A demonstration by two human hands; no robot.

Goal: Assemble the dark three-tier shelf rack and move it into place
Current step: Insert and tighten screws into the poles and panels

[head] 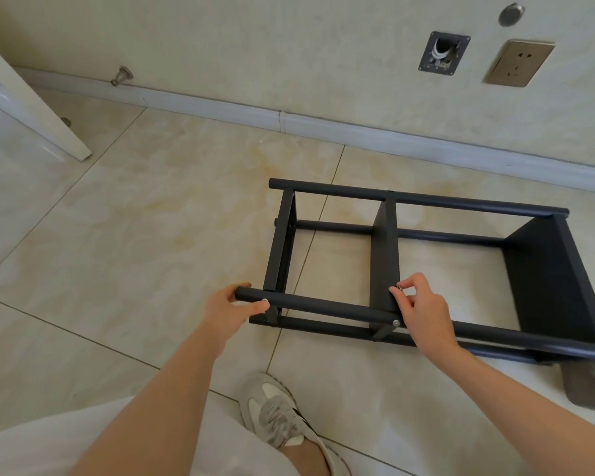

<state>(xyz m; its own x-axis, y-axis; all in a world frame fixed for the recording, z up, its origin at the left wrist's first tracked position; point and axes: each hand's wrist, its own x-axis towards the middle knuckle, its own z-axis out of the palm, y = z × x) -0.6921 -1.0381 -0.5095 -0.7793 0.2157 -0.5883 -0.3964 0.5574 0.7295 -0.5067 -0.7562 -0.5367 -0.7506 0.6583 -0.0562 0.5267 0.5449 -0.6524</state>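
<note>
The dark rack (547,269) lies on its side on the tiled floor (152,235), near the baseboard (358,130), its three shelf panels standing upright between the poles. My left hand (225,310) grips the end of the nearest pole (323,305), while my right hand (423,310) pinches a small silver screw (400,287) at the middle panel's (385,255) edge. My shoe (279,413) rests on the floor nearby.

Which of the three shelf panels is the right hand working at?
The middle panel: the right hand pinches a small silver fastener at its near edge. The left-end panel and right-end panel lie away from it.
</note>
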